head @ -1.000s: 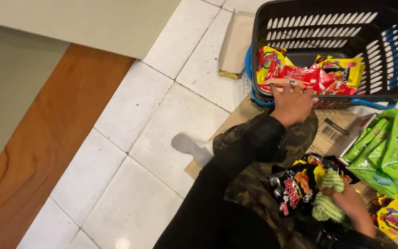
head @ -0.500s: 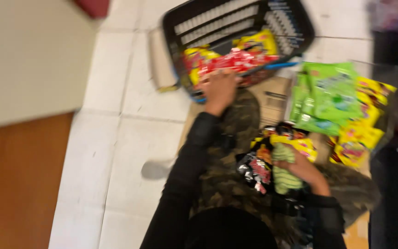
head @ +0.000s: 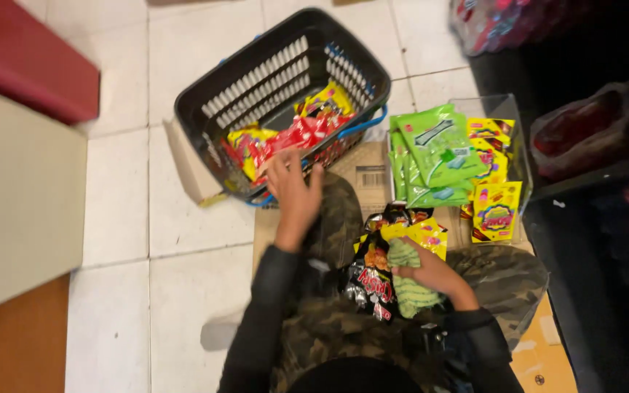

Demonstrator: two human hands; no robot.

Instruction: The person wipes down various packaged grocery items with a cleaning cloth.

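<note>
The left hand (head: 294,191) is spread open at the near rim of the black basket (head: 205,109), upper centre. A green cloth (head: 410,291) and snack packets (head: 373,280), partly hidden, are gripped by the right hand (head: 431,273), lower centre.

From my feed, the black basket (head: 283,87) hides the lower halves of the red and yellow snack packs (head: 285,138) behind its near rim. My right hand (head: 431,273) covers part of the green cloth (head: 409,291). The red bags (head: 504,25) at the floor's top-right corner are blurred and cut off.
</note>
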